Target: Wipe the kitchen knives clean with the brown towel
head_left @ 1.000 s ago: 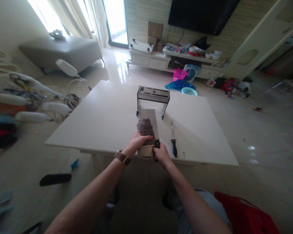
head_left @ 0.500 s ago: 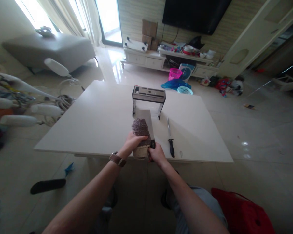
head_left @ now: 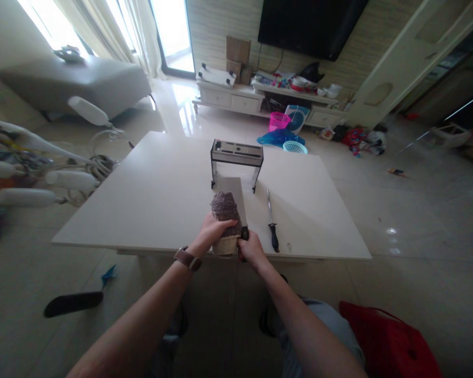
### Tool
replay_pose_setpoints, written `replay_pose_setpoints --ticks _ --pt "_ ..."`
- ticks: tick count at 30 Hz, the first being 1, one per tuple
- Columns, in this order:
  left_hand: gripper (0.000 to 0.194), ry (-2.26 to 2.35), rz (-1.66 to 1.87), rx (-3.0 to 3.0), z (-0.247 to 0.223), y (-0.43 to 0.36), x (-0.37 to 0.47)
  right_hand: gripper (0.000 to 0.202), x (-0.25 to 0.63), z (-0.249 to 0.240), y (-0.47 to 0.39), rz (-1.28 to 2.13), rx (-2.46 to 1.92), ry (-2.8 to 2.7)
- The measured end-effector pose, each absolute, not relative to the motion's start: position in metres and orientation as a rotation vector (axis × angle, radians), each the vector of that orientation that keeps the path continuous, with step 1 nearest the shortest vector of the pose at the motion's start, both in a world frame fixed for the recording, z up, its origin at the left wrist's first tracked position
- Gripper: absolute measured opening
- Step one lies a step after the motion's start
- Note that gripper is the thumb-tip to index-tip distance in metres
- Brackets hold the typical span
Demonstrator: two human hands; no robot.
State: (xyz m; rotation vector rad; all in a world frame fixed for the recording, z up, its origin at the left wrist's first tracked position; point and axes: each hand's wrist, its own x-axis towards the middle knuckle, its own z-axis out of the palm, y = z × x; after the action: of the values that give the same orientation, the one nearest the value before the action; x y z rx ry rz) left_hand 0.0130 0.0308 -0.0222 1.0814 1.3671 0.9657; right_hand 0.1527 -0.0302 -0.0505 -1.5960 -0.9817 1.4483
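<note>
At frame centre, your left hand point(head_left: 216, 227) has its grip closed on a shaggy brown cloth point(head_left: 224, 210) over the broad knife point(head_left: 238, 196); your right hand point(head_left: 253, 245) clasps its handle. Likely wiping; next stroke calls for fingers clear of the edge.

Through my remote head camera I look down on a wide, smooth white counter point(head_left: 161, 199). Toward its middle stands a frame point(head_left: 237, 151) with a grey top, dark slots and small dark feet. Right of it and nearer me lies a black-handled metal rod point(head_left: 273, 227); beside its handle, a small object point(head_left: 289, 247), too tiny to identify.
</note>
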Motion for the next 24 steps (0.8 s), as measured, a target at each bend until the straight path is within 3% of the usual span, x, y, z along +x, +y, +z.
replay_pose_setpoints --ticks 24 --pt "0.043 1.400 0.982 1.116 -0.021 0.031 0.012 0.015 0.153 -0.042 -0.030 1.506 -1.583 -0.945"
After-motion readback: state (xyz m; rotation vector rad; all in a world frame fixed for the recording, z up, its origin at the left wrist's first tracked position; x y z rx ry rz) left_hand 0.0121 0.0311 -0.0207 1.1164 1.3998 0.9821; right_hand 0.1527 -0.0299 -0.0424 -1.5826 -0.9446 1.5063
